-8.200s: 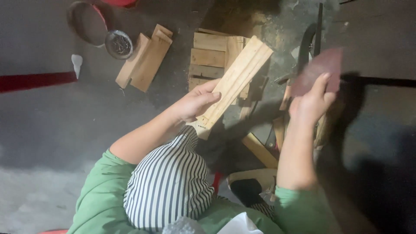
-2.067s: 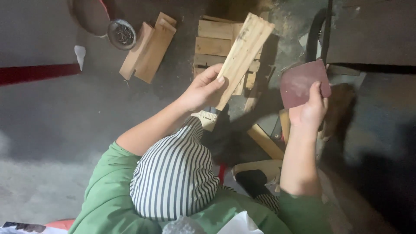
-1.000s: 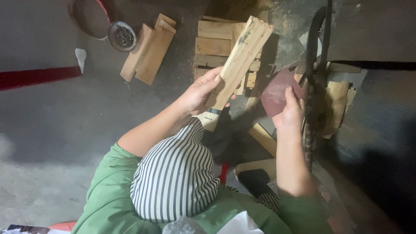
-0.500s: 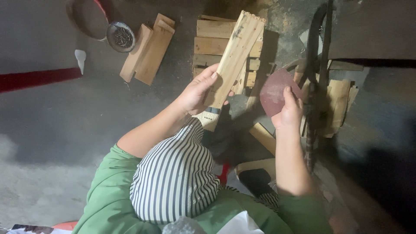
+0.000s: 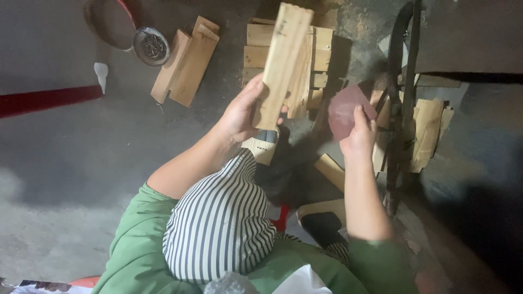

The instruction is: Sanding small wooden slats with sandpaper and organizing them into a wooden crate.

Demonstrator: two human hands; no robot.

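Left hand: the left hand [image 5: 242,111] is raised at the centre of the frame, forearm bare and rising from a green sleeve at lower left; its fingers [image 5: 255,90] wrap the lower part of a wooden slat, thumb side toward the camera.
Wooden slat: the wooden slat [image 5: 282,57] is pale, long and flat, held nearly upright with its top end leaning slightly right, reaching the top centre of the frame.
Right hand: the right hand [image 5: 358,139] is lifted right of centre, forearm upright; its fingers [image 5: 359,117] pinch the lower edge of a sheet of sandpaper.
Sandpaper: the sandpaper [image 5: 347,109] is a reddish-brown sheet, held apart from the slat, just to its right.
Striped cloth: striped cloth [image 5: 220,223], white with dark lines, covers the knee at lower centre.
Stacked slats: a stack of slats [image 5: 321,46] lies on the floor behind the held slat, at top centre.
Two blocks: wooden blocks [image 5: 185,60] lie side by side at upper left, slanted.
Round tin: a small round tin [image 5: 151,46] with dark contents sits left of the blocks, touching a larger round pan [image 5: 106,22].
Red strip: a red strip [image 5: 46,100] runs across the floor [image 5: 71,158] at the left edge.
Paper scrap: a small white scrap [image 5: 101,71] lies just above the strip.
Black frame: a dark metal frame [image 5: 400,92] stands at right, with cardboard pieces [image 5: 430,130] behind it.
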